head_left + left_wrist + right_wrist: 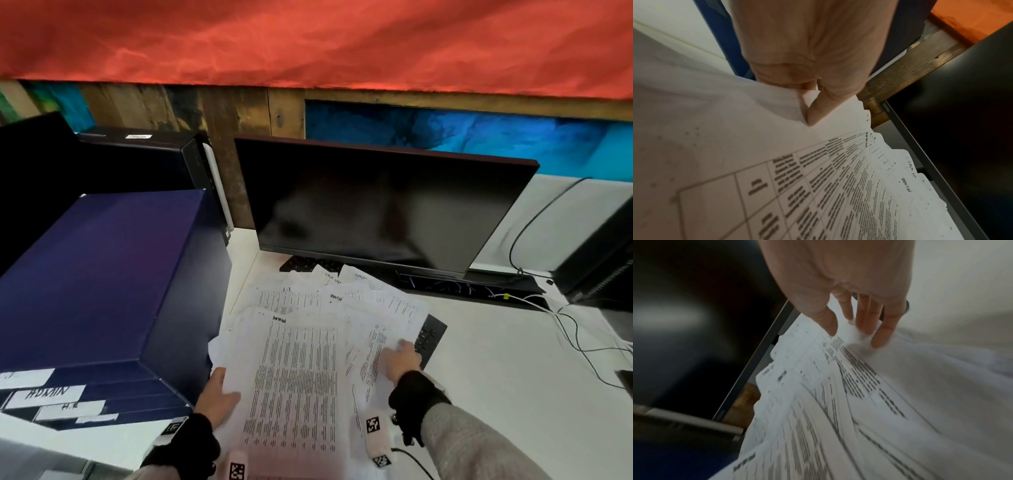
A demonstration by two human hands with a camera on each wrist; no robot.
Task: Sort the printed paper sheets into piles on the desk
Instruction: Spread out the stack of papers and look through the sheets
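Several printed paper sheets [301,349] lie fanned out over a black keyboard on the white desk [496,370], in front of the monitor. Some carry a handwritten heading at the top. My left hand [219,397] grips the left edge of the stack; in the left wrist view its thumb [818,107] presses on top of the sheets [777,162] with the fingers hidden underneath. My right hand [400,359] rests on the right side of the fan with fingers [885,331] spread and straight, touching the top sheets [859,386].
A dark blue box [102,281] with white labels on its front stands at the left. A black monitor [376,202] stands behind the sheets. The keyboard [431,335] shows past the paper's right edge. Cables [575,335] trail at the right.
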